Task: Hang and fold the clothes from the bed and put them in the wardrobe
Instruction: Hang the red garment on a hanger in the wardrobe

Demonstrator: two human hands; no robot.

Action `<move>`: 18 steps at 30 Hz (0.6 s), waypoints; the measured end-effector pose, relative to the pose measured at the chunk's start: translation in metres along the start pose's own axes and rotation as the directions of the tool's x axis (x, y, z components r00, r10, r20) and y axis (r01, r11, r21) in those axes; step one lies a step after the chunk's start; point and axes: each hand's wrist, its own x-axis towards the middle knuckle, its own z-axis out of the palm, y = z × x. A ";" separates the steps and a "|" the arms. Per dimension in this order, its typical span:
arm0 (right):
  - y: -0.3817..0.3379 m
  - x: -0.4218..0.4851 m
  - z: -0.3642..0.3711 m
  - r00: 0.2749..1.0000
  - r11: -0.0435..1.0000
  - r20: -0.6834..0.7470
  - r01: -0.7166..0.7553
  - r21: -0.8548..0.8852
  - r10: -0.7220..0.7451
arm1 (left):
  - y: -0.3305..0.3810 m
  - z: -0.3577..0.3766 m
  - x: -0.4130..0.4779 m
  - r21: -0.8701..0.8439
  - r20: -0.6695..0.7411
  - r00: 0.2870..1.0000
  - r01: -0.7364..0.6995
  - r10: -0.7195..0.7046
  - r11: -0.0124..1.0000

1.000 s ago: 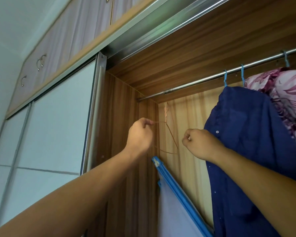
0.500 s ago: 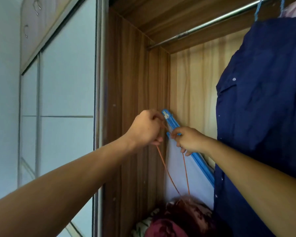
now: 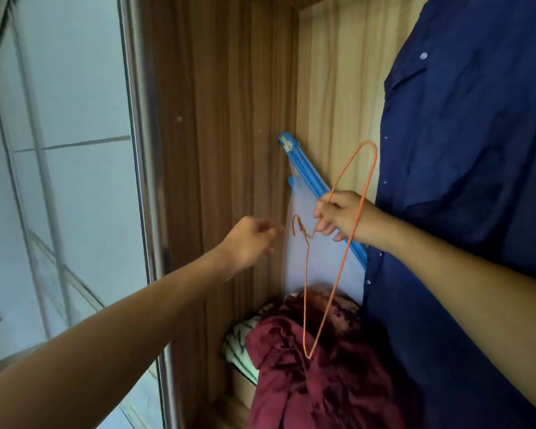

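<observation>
The right hand (image 3: 338, 216), right of centre, pinches a thin orange wire hanger (image 3: 334, 274) by its neck, fingers curled round the wire. The hanger is turned on its side: twisted hook pointing left, one corner high, the other low over a maroon garment (image 3: 316, 382). The left hand (image 3: 251, 239), blurred, sits just left of the hook and apart from it; I cannot tell how far its fingers are curled. A navy shirt (image 3: 464, 150) hangs at the right inside the wooden wardrobe (image 3: 217, 119).

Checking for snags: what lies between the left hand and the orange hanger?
Nothing: the head view shows a bare gap between the left hand and the hanger, which the right hand holds.
</observation>
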 end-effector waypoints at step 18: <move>0.060 -0.033 0.035 0.995 0.992 -0.035 -0.088 0.089 0.092 | -0.074 0.107 0.032 -0.651 0.353 0.916 0.388 -0.193 0.652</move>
